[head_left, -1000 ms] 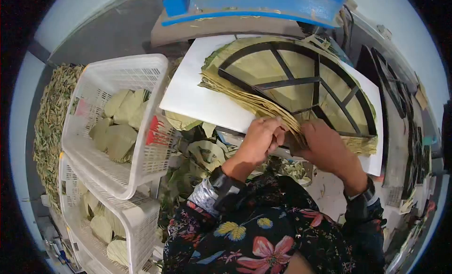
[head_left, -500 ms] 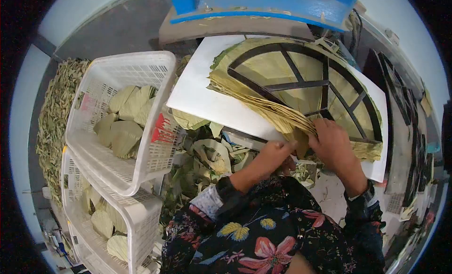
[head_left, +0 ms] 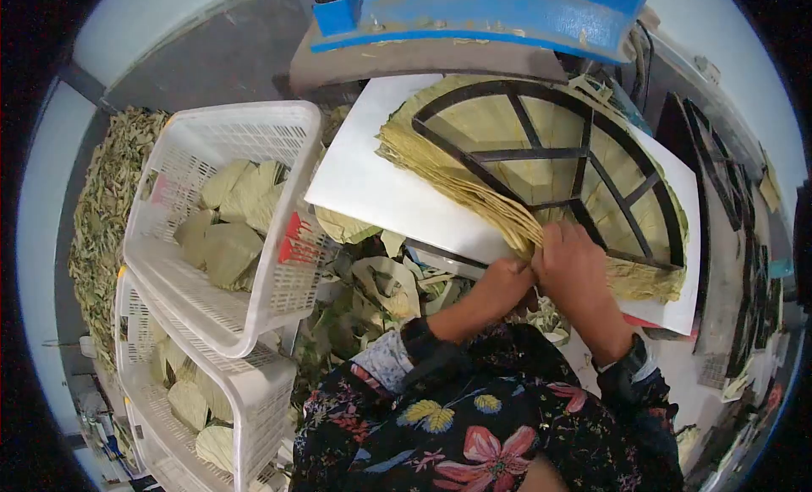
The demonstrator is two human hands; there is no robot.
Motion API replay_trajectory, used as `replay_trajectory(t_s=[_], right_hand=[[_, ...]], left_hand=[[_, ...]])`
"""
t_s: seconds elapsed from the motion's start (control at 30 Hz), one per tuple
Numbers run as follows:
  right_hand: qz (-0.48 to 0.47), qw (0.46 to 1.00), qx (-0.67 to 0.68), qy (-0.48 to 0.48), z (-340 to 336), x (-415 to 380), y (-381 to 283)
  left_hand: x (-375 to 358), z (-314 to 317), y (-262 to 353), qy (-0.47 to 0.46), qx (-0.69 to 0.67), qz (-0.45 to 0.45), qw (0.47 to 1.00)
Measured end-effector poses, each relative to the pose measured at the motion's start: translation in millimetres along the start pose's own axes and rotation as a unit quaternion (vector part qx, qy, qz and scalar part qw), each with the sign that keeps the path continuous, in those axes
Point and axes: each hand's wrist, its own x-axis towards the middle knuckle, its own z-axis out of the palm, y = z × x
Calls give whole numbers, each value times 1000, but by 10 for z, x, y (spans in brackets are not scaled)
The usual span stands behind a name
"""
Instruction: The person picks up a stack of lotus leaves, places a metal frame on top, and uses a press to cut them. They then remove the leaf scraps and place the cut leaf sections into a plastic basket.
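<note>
A stack of dried yellow-green leaves (head_left: 440, 181), probably lotus, lies folded on a white board (head_left: 359, 175). On top rests a black fan-shaped metal cutting die (head_left: 584, 158) with inner bars. My right hand (head_left: 571, 262) is closed around the gathered leaf edges at the near point of the stack, beside the die's lower corner. Pressed close on its left, my left hand (head_left: 499, 291) is closed at the tip of the same leaves. Its fingertips are partly hidden, so what it pinches there is hard to see.
Two stacked white plastic baskets (head_left: 245, 310) with cut leaf pieces stand at left, before a heap of leaf scraps (head_left: 106, 213). More scraps (head_left: 385, 289) lie below the board. A blue machine part (head_left: 474, 23) overhangs the far side. Other black dies (head_left: 732, 183) lean at right.
My right hand has shifted left along the leaf edge toward my left hand, which moved slightly right and down. The hanging leaf flap between them is no longer visible. The view tilted slightly.
</note>
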Motion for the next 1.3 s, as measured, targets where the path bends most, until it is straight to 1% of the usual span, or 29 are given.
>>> replay_trajectory(t_s=[0.07,0.13,0.17,0.2,0.27,0.3,0.33,0.37,0.4,0.43,0.5,0.53,0.57,0.6,0.67,0.73,0.77,0.83,0.87,0.9,0.93,0.97,1.03,1.07,1.13,1.17,1.23,1.27,1.3], right_hand=[[-27,999,-23,30,9,-16,-2],[-29,999,-23,36,-22,-16,-31],[-36,998,-23,37,-30,-27,-46],[-36,998,-21,39,-7,-34,-46],[-71,993,-78,51,30,-34,-23],[-69,993,-77,53,25,-48,-13],[-77,993,-77,34,16,-68,-3],[-83,993,-77,15,4,-87,10],[-78,994,-77,20,-21,-113,26],[-88,995,-57,4,-57,-161,40],[-85,996,-37,-11,-64,-257,56],[-107,994,-14,20,-27,-312,63],[-121,991,2,51,-9,-385,97],[-115,993,-2,36,12,-414,108],[-74,997,-16,22,-4,-430,91],[-85,993,74,30,-20,-456,109],[-66,995,72,31,-62,-534,147],[-62,969,200,131,-164,-663,185],[-53,969,200,137,-154,-788,229],[-52,966,196,161,-128,-956,303],[-52,962,191,187,-105,-1118,381],[-44,962,188,192,-91,-1250,438],[85,961,205,167,-57,-1471,497],[95,959,203,171,-32,-1526,507],[184,942,224,172,18,-1618,518],[195,938,225,178,43,-1650,515],[210,927,252,180,82,-1684,510],[222,923,253,187,90,-1697,504],[236,915,266,189,96,-1704,496]], left_hand=[[-4,-54,65,7,-13,-11,1000],[-55,-194,340,63,-101,-62,991],[5,-264,331,57,-110,-78,989],[16,-263,312,58,-108,-78,989],[50,-222,319,38,-32,-77,996],[33,-177,336,51,-75,-88,992],[17,-165,294,50,-71,-87,992],[0,-161,253,61,11,-7,998],[-18,-148,222,70,93,74,990],[-49,-109,191,64,99,74,990],[-133,6,210,89,2,-33,996],[-156,-7,134,73,9,-35,997],[-161,-79,19,83,124,74,986],[-142,-124,-34,89,229,189,951],[-177,-203,205,40,290,67,954],[-229,-141,621,-13,144,-68,987],[-237,-46,828,-31,151,-71,985],[-128,110,1175,-13,212,-3,977],[-4,166,1171,-21,219,-4,975],[162,223,1129,-57,352,141,923],[297,326,1115,-91,469,284,831],[389,469,1130,-100,471,286,828],[530,773,1121,-124,606,406,672],[595,878,1102,-135,606,409,669],[714,1023,1018,-244,679,296,627],[758,1057,970,-255,680,298,619],[834,1114,902,-270,694,234,625],[837,1125,927,-281,697,236,616],[827,1104,973,-282,678,206,647]])
